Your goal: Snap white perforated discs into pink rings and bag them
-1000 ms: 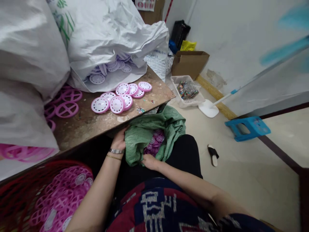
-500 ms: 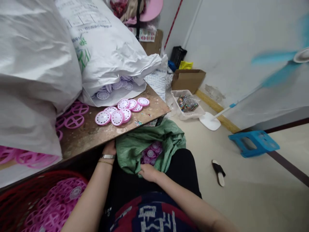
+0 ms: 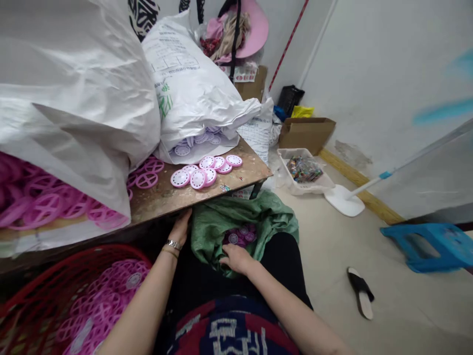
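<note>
A green woven sack [image 3: 273, 211] gapes between my knees, with pink-and-purple round discs [image 3: 241, 235] inside. My right hand [image 3: 236, 257] is closed over the sack's near rim, thumb apart from the fingers. Along the sack's left side, just below the table edge, my left hand [image 3: 180, 228] reaches forward with its fingers stretched out; their tips are partly hidden. White-faced pink discs [image 3: 198, 178] lie in a small cluster on the worn table [image 3: 158, 204] in front of me.
A red basket [image 3: 40, 276] of pink spoked rings stands at lower left. Large white sacks [image 3: 199, 84] spill rings and lilac discs onto the table. On the floor at right are a white plastic bin [image 3: 290, 183], a fan base [image 3: 343, 201], a blue stool [image 3: 424, 246] and a slipper [image 3: 360, 292].
The view has shifted, so the scene sits farther right and more of the left sack shows. My right hand stays at the sack's rim; my left fingers look more extended at its side.
</note>
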Action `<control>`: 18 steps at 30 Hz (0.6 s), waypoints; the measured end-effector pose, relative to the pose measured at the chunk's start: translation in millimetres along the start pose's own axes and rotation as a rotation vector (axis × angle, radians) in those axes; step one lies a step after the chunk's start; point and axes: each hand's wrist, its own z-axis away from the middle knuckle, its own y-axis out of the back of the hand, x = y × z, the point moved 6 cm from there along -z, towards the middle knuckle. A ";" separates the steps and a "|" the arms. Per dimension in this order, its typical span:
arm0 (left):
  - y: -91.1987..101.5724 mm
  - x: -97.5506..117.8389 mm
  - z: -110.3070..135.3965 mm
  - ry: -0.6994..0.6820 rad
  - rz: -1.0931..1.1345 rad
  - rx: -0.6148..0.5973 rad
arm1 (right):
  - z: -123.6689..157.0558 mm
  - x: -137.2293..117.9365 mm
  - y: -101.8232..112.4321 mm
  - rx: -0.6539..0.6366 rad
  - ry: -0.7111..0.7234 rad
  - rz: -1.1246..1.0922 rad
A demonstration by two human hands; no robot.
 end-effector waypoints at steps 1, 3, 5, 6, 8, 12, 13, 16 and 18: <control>2.5 -1.8 6.5 0.013 -0.019 0.004 | 1.8 -2.7 4.4 0.021 0.020 -0.009; 7.3 -4.6 20.2 0.023 -0.102 0.006 | 5.6 -9.2 12.1 0.063 0.071 -0.034; 10.2 -7.6 32.2 0.015 -0.180 0.005 | 8.0 -17.3 15.2 0.081 0.131 -0.059; 10.1 -9.8 36.6 0.006 -0.220 -0.004 | 8.3 -21.9 14.5 0.077 0.161 -0.068; 8.3 -16.1 41.4 -0.009 -0.301 -0.022 | 7.7 -31.4 9.4 0.050 0.216 -0.078; 14.0 -30.8 38.3 0.002 -0.473 0.073 | 6.0 -44.9 -2.3 0.001 0.298 -0.093; 17.5 -32.8 36.2 0.005 -0.508 0.111 | 6.1 -46.0 -3.0 0.001 0.313 -0.098; 26.6 -32.0 30.2 -0.011 -0.582 0.185 | 7.1 -43.2 3.2 0.039 0.338 -0.108; 29.1 -26.0 28.6 -0.044 -0.621 0.195 | 9.6 -39.5 15.1 0.088 0.344 -0.113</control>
